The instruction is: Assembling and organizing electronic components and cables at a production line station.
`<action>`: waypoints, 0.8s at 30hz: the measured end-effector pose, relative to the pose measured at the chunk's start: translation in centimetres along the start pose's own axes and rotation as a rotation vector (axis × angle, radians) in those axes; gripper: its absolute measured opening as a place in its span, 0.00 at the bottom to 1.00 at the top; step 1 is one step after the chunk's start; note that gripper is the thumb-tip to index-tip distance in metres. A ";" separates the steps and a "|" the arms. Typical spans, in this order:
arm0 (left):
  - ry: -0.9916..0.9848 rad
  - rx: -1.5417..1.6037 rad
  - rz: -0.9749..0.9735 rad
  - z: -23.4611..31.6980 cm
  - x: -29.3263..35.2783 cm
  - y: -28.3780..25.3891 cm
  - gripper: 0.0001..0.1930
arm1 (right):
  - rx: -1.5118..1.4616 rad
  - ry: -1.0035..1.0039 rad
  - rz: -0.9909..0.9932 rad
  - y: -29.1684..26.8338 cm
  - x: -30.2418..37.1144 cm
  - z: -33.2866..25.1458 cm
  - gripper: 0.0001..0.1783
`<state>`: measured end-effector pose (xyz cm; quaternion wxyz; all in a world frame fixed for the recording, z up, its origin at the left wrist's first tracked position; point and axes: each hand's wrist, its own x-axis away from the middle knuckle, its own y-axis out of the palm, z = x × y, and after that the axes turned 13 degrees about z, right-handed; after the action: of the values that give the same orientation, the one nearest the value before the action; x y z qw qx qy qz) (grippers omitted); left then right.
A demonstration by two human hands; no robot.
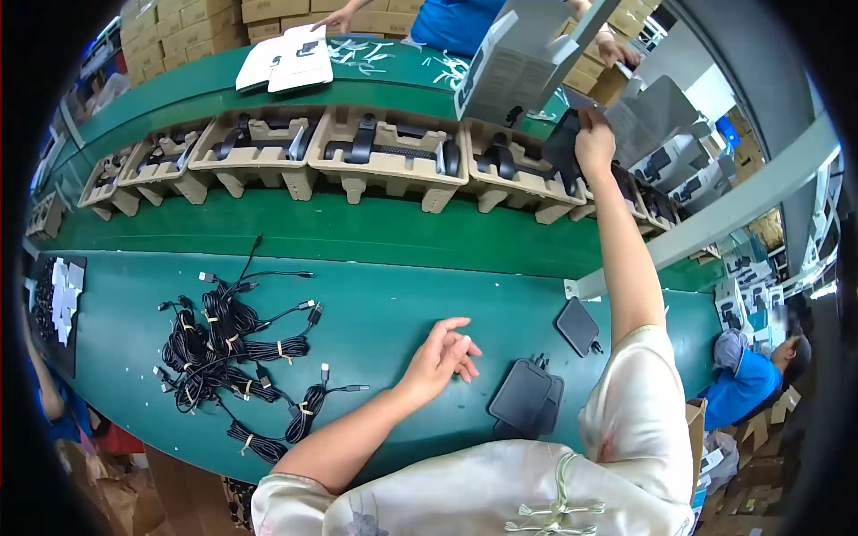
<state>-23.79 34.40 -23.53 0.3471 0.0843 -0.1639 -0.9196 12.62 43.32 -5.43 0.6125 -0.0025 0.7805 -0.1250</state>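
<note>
My right hand [594, 145] reaches far out over the row of moulded cardboard trays. Its fingers are closed on a flat black plate [563, 143], which hangs at the right end of one brown tray [534, 195]. My left hand [440, 359] is over the green table, fingers loosely bent and apart, with nothing in it. To its right lie overlapping black plates [520, 393] with rounded corners and a small stub on the edge. Another such plate [577, 325] lies by my right arm. Left of my left hand is a pile of coiled black cables [210, 344], tied with pale bands.
More trays [384, 154] holding black stands run along a raised green ledge. White printed sleeves [514, 67] and a white booklet [299, 61] stand or lie beyond. A white metal post [715, 214] slants at right. Co-workers in blue [751, 389] are nearby.
</note>
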 end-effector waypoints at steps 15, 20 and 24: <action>-0.023 0.012 0.050 -0.1 -0.8 -0.2 0.16 | 0.420 -0.442 -0.107 6.0 5.6 0.4 0.14; 0.011 -0.018 0.043 -0.6 -0.9 0.1 0.14 | 0.047 -0.474 -0.109 2.7 6.5 -8.7 0.14; 0.004 -0.018 0.062 -0.9 -0.5 0.0 0.13 | -0.489 -0.522 -0.465 -1.8 11.0 -22.6 0.08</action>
<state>-23.16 34.50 -24.32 0.3766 0.0777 -0.1575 -0.9096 -12.04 44.17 -10.67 0.7263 -0.3552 0.5847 -0.0662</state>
